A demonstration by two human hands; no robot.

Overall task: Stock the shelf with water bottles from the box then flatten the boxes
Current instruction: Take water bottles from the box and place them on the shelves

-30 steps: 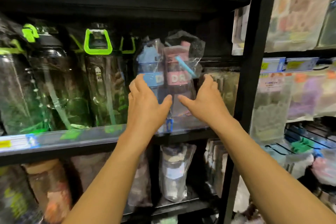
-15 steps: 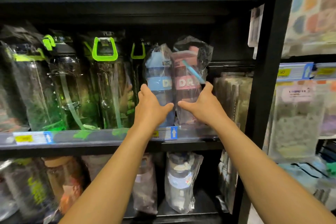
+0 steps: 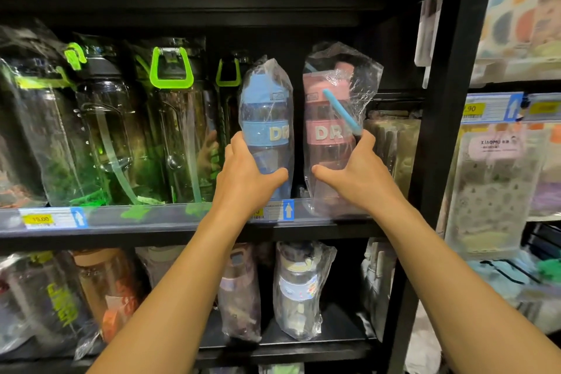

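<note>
Two plastic-wrapped water bottles stand upright side by side on the middle shelf, a narrow gap between them. My left hand grips the lower body of the blue bottle, thumb across its front. My right hand grips the pink bottle, thumb in front and fingers round its right side. A blue strap crosses the pink bottle's upper part. No box is in view.
Several large clear bottles with green handles fill the shelf to the left. Wrapped bottles stand on the shelf below. A black upright post bounds the shelf on the right, with packaged goods hanging beyond it.
Both hands have gone from flat against the two bottles to gripping them, and the bottles now stand slightly apart. The view has drawn closer.
</note>
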